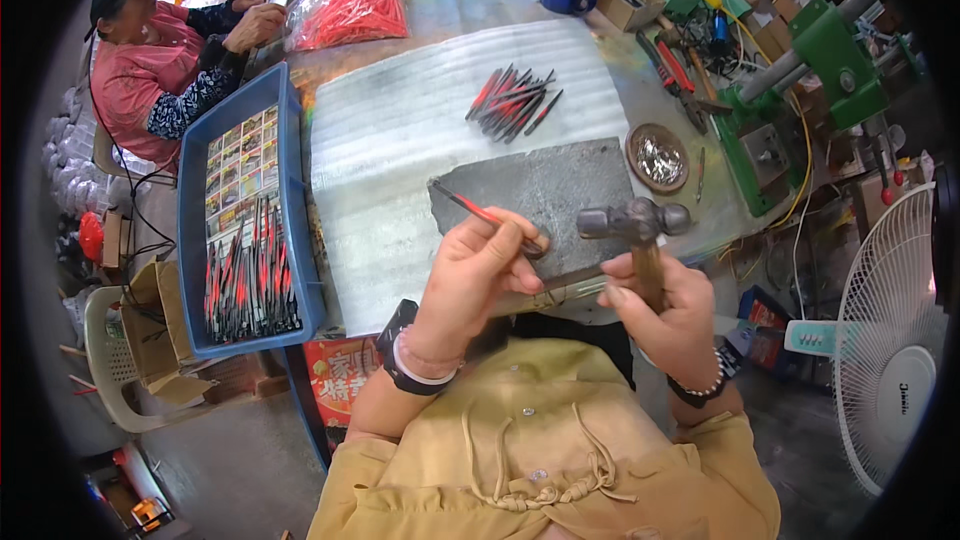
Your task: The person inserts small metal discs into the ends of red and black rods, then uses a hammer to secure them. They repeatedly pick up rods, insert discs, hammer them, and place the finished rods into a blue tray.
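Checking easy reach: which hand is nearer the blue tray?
Left. The left hand is right of the blue tray; the right hand, holding a hammer, is farther right.

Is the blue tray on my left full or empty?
The blue tray is partly full: red-and-black rods lie at its near end.

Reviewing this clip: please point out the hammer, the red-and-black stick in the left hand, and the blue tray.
Hammer [634, 219]: head view, on its metal head.
Red-and-black stick [476, 208]: head view, on its red part.
Blue tray [309, 285]: head view, on its right wall.
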`<control>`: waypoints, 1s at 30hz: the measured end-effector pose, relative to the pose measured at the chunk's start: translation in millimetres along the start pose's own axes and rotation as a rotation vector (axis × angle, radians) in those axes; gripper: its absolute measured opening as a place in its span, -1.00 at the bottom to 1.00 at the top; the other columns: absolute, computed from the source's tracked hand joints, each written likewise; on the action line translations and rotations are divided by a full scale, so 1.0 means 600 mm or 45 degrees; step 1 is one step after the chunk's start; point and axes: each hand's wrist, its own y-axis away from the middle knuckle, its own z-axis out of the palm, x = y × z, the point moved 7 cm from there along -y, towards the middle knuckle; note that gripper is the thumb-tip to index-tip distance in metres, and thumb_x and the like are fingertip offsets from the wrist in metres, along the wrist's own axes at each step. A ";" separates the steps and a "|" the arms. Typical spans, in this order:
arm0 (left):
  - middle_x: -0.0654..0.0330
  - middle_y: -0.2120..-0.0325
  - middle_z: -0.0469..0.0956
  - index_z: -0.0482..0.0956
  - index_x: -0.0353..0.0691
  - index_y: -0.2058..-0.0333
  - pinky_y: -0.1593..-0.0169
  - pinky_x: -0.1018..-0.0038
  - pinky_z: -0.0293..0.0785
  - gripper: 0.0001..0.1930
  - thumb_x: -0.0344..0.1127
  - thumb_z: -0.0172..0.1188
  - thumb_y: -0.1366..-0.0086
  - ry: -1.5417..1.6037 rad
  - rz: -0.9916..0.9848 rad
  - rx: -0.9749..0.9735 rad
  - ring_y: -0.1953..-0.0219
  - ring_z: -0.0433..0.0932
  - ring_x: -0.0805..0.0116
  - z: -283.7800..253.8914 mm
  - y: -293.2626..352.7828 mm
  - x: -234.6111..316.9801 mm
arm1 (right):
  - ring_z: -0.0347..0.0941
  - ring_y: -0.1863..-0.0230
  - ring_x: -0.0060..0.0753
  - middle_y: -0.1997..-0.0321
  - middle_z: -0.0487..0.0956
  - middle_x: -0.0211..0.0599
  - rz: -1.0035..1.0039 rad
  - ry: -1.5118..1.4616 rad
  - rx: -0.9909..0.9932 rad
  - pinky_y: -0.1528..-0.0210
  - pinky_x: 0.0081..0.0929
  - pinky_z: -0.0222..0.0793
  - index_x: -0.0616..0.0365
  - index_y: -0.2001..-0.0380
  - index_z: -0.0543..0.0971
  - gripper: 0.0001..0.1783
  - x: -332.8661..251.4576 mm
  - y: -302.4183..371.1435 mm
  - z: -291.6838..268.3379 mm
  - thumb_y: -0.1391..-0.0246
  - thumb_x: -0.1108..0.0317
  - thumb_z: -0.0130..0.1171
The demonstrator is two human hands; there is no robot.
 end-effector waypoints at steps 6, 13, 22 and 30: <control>0.12 0.30 0.56 0.46 -0.27 0.23 0.43 0.53 0.58 -0.77 -0.20 0.04 -0.40 0.401 -0.084 -0.006 0.53 0.54 0.50 0.005 0.023 -0.004 | 0.42 0.45 -0.80 0.40 0.62 -0.40 0.355 -0.482 -0.038 0.38 -0.73 0.36 0.30 0.21 0.52 -0.83 0.077 -0.003 0.066 -0.10 0.50 0.15; 0.15 0.33 0.55 0.46 -0.27 0.19 0.38 0.58 0.56 -0.79 -0.25 -0.02 -0.43 0.227 0.029 -0.010 0.48 0.57 0.50 0.016 0.033 -0.004 | 0.37 0.51 -0.83 0.52 0.55 -0.54 0.328 -0.604 -0.042 0.47 -0.76 0.29 0.26 0.34 0.52 -0.93 0.079 -0.023 0.095 -0.11 0.48 0.15; 0.16 0.60 0.51 0.46 -0.33 0.15 0.50 0.51 0.43 -0.79 -0.35 0.14 -0.30 -0.898 0.195 0.342 0.61 0.51 0.37 -0.055 0.009 0.042 | 0.41 0.51 -0.69 0.57 0.52 -0.40 0.372 -0.260 0.053 0.43 -0.61 0.35 0.31 0.31 0.49 -0.86 0.144 -0.024 0.052 -0.11 0.44 0.11; -0.04 0.64 0.51 0.40 -0.27 0.05 0.44 0.19 0.44 -0.60 -0.35 0.28 -0.15 -1.944 0.482 0.598 0.54 0.54 -0.08 -0.072 -0.011 0.053 | 0.50 0.23 0.07 0.11 0.49 0.00 -0.054 0.656 0.211 0.21 -0.16 0.43 0.21 -0.10 0.32 -0.55 0.133 -0.035 0.033 -0.11 0.46 0.03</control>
